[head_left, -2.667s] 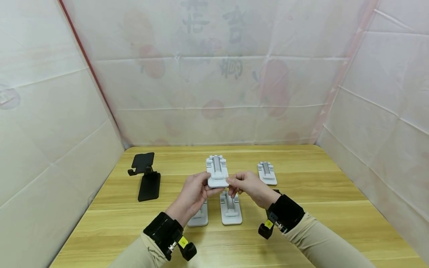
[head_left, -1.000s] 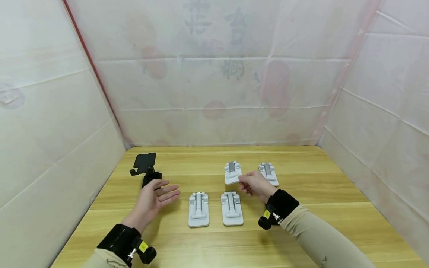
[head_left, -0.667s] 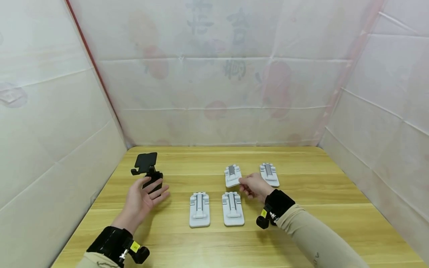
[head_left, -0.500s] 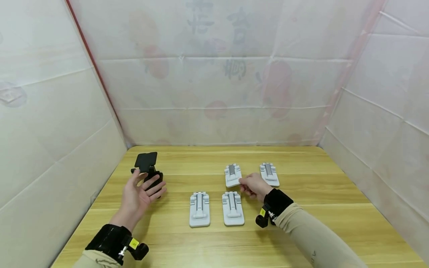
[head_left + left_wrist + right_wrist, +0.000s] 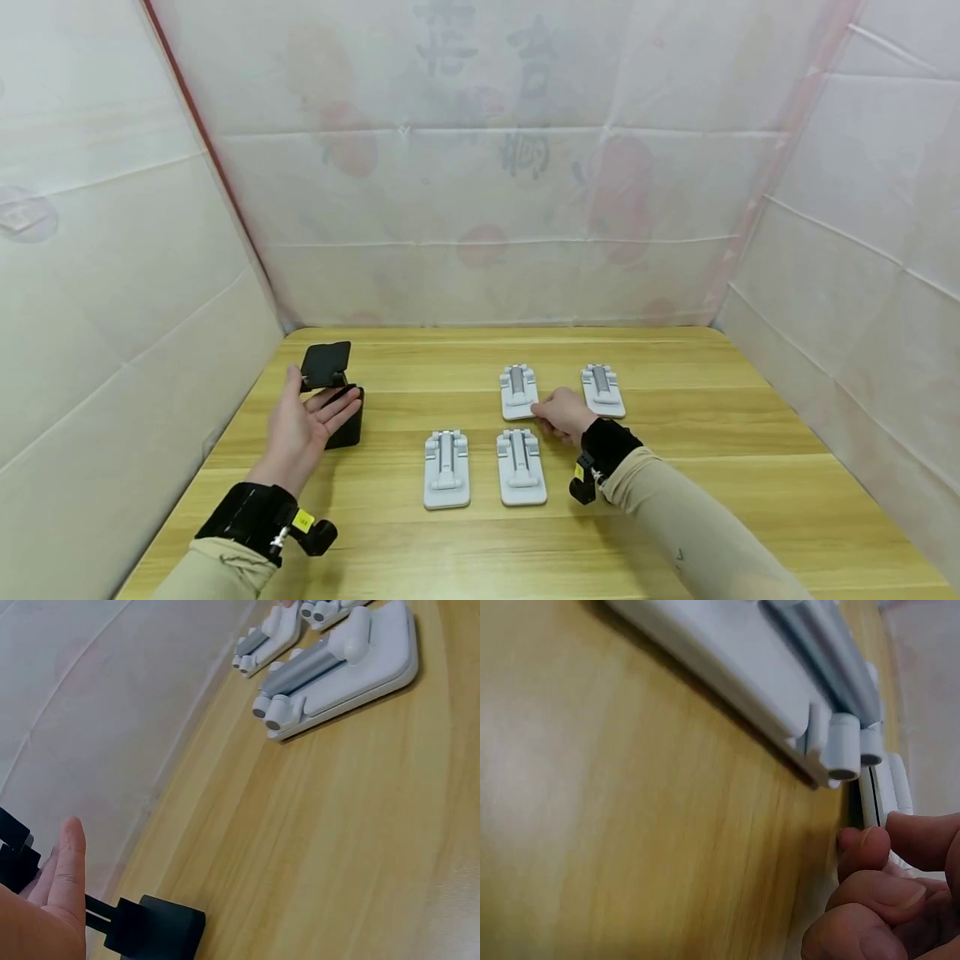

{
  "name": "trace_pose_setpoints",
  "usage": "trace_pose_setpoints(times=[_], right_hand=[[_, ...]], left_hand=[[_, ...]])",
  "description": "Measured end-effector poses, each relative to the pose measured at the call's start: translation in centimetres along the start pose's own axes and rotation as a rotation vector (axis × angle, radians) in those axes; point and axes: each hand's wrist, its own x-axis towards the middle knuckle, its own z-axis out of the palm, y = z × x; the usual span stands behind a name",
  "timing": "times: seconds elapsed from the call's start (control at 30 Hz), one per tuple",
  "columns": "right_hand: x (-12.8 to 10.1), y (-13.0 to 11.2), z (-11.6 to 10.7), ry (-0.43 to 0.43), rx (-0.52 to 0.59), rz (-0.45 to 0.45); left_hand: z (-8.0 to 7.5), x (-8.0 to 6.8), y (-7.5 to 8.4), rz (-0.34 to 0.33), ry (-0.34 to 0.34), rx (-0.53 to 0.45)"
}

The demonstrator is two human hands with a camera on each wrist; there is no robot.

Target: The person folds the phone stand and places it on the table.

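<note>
My left hand (image 5: pixel 294 433) is spread with straight fingers at the unfolded black phone stand (image 5: pixel 326 364), its fingertips in front of the stand's stem between upper plate and base. Whether they touch it I cannot tell. In the left wrist view the black base (image 5: pixel 161 930) shows past the fingers. With thumb and index finger my right hand (image 5: pixel 567 414) pinches the near right corner of a folded white phone stand (image 5: pixel 517 386), which lies about flat on the table. The right wrist view shows the fingertips at that stand's edge (image 5: pixel 881 795).
Two more folded white phone stands, a left one (image 5: pixel 446 471) and a right one (image 5: pixel 521 468), lie nearer on the wooden table (image 5: pixel 660 533). Another white stand (image 5: pixel 602 390) is at the back right. A pale sheet (image 5: pixel 480 200) encloses the table's back and sides.
The white phone stand has come from both hands down to the table, held by the right hand and lowered flat. My left hand let go and moved left to the black stand.
</note>
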Motion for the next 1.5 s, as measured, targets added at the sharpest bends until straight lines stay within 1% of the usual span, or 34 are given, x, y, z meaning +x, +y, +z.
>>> trace_pose_setpoints(times=[0.13, 0.27, 0.43, 0.53, 0.77, 0.97, 1.17, 1.4, 1.5], right_hand=[[0.3, -0.1, 0.2, -0.004, -0.061, -0.012], [0.6, -0.3, 0.4, 0.01, -0.142, -0.031], [0.6, -0.6, 0.6, 0.038, -0.223, -0.05], [0.5, -0.7, 0.7, 0.046, -0.26, -0.056], [0.7, -0.6, 0.7, 0.059, -0.293, -0.073], [1.3, 0.2, 0.8, 0.079, -0.353, -0.116], [1.5, 0.7, 0.8, 0.095, -0.33, -0.128], [1.1, 0.8, 0.8, 0.118, -0.349, -0.142], [0.7, 0.5, 0.5, 0.146, -0.308, -0.171]], left_hand=[[0.2, 0.3, 0.5, 0.007, 0.031, -0.04], [0.6, 0.5, 0.7, 0.011, 0.047, -0.092], [1.2, 0.5, 0.5, 0.021, 0.072, -0.137], [1.6, 0.5, 0.3, 0.022, 0.069, -0.131], [3.3, 0.4, -0.4, 0.05, -0.036, -0.017], [5.3, 0.2, -1.0, 0.057, -0.079, 0.039], [7.2, 0.0, -2.0, 0.055, -0.126, 0.064], [8.8, -0.2, -3.2, 0.057, -0.182, 0.108], [9.3, -0.3, -3.7, 0.05, -0.212, 0.141]])
